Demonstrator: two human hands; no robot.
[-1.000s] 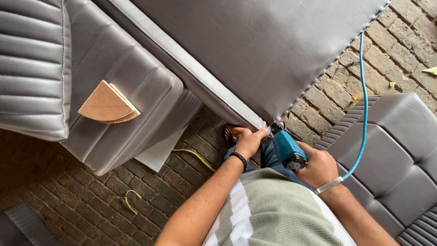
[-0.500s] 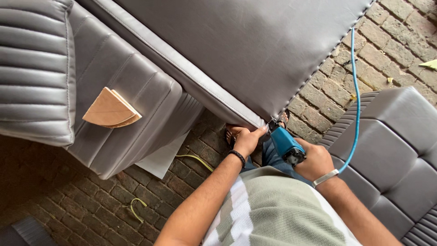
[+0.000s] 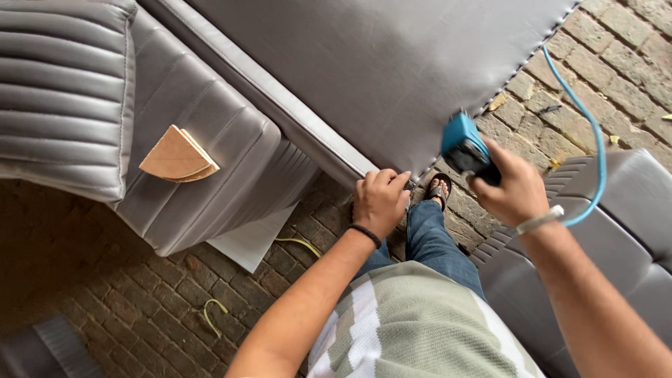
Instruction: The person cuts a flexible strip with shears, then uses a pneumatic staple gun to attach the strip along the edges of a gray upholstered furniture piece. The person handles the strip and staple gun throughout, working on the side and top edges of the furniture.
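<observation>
My left hand (image 3: 380, 201) grips the lower corner of a large grey upholstered panel (image 3: 392, 77), fingers curled over its edge. Up and to the right, my right hand (image 3: 509, 183) holds a blue pneumatic stapler (image 3: 463, 148) close to the panel's stapled right edge. A light blue air hose (image 3: 584, 133) curves from that hand up toward the top right. My sandalled foot (image 3: 439, 190) and jeans leg (image 3: 432, 238) show between the two hands.
Grey ribbed sofa sections (image 3: 77, 98) stand at the left, with tan wedge-shaped boards (image 3: 178, 155) on one. Another grey padded seat (image 3: 616, 231) is at the right. A white sheet (image 3: 253, 238) and yellow cord scraps (image 3: 210, 313) lie on the brick floor (image 3: 140, 308).
My right hand has lifted the blue stapler away from the panel's corner, up and to the right. My left hand has stayed at the corner.
</observation>
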